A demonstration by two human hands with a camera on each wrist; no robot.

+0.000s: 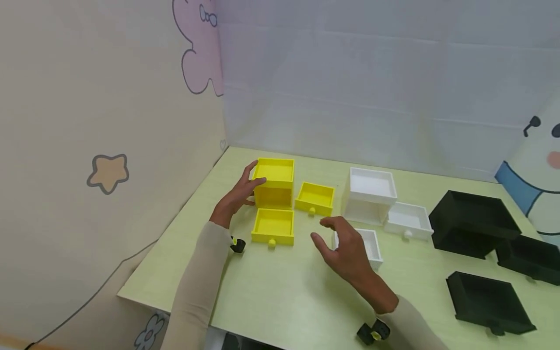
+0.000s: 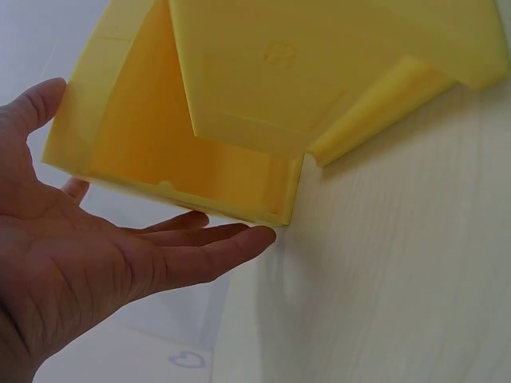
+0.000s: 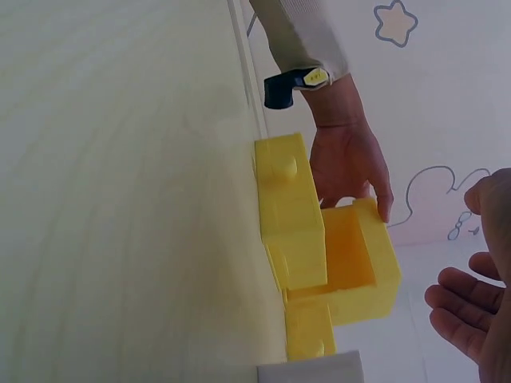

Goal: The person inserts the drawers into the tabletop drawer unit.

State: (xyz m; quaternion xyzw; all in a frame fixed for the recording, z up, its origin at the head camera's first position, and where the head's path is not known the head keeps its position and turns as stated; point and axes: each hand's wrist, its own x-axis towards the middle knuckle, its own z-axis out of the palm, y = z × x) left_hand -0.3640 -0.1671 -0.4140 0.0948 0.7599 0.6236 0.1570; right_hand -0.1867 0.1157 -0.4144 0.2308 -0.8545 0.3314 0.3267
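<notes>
At the left of the table stands a yellow box-shaped cabinet (image 1: 273, 171) with an open front. My left hand (image 1: 238, 198) rests against its left side, with the thumb at the top front edge and the fingers stretched along the side. One yellow drawer (image 1: 262, 237) with a round knob lies in front of the cabinet, and a second yellow drawer (image 1: 323, 211) sits to its right. Over the table, my right hand (image 1: 350, 250) hovers with loosely bent fingers and holds nothing. It partly covers a white drawer (image 1: 372, 245) in the head view.
A white cabinet (image 1: 373, 187) stands right of the yellow set, with another white drawer (image 1: 409, 223) beside it. Farther right are a black cabinet (image 1: 474, 209) and two black drawers, one nearer the front (image 1: 487, 299). Walls border the table (image 1: 280, 291) at the left and back.
</notes>
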